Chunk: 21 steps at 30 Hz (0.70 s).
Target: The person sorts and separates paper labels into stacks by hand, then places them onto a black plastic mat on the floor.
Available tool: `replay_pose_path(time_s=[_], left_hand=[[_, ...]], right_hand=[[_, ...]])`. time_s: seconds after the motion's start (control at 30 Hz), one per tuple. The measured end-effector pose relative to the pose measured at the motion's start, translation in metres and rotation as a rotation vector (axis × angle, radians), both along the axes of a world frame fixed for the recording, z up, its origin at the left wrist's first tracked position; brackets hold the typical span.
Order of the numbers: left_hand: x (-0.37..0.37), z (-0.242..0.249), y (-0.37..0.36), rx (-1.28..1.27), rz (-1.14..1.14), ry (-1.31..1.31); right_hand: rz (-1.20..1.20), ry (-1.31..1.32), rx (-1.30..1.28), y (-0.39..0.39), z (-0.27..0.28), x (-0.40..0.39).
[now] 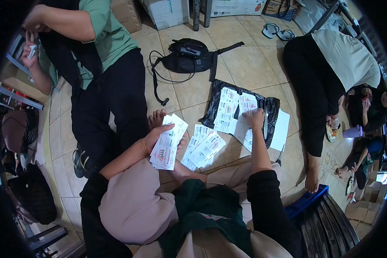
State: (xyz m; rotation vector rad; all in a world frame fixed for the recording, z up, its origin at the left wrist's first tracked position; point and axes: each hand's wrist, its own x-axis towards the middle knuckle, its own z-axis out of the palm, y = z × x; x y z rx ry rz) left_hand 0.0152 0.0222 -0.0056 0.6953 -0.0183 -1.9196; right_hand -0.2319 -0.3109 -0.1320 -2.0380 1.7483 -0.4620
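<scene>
My left hand (152, 140) is closed around a small stack of printed white labels (172, 134), with the thumb on top. Further right, my right hand (255, 119) reaches down with curled fingers and pinches at printed label sheets (226, 109). These sheets lie on a black plastic bag (272, 112) spread on the floor; my fingertips are partly hidden. Between my hands, several loose labels (207, 148) overlap on the tiles. A blank white sheet (282, 127) sticks out from beneath the bag's right side.
A black waist bag (187, 58) with straps and a cable lies ahead. One person in green (112, 47) sits at left, another in a white top (346, 58) at right. Slippers (278, 32) and boxes (167, 13) are at the back; a black slatted crate (327, 223) stands near right.
</scene>
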Motion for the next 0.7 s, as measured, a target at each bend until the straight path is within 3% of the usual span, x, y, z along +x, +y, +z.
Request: replay_pose_path(time_s=[0.2,0.33,0.43,0.47,0.53,0.63,0.7], left_hand=[[0.001,-0.001,0.0,0.025,-0.003,-0.01],[0.002,-0.002,0.001,0.035,0.003,-0.031],[0.003,0.0,0.002,0.023,0.007,-0.03],[0.003,0.0,0.002,0.022,0.013,-0.025],[0.002,0.0,0.002,0.022,0.018,-0.015],[0.002,0.0,0.001,-0.003,0.01,-0.003],[0.002,-0.001,0.0,0.004,0.005,-0.023]], right_hand=[[-0.017,-0.075,0.135,-0.009,-0.009,-0.006],[0.026,0.002,0.066,-0.012,-0.013,-0.009],[0.043,-0.414,0.193,-0.027,-0.018,-0.029],[0.118,-0.577,0.286,-0.047,-0.043,-0.047],[-0.014,-0.779,0.39,-0.032,0.002,-0.059],[-0.234,-0.879,0.385,-0.025,0.039,-0.083],[-0.095,-0.892,0.286,-0.03,0.034,-0.105]])
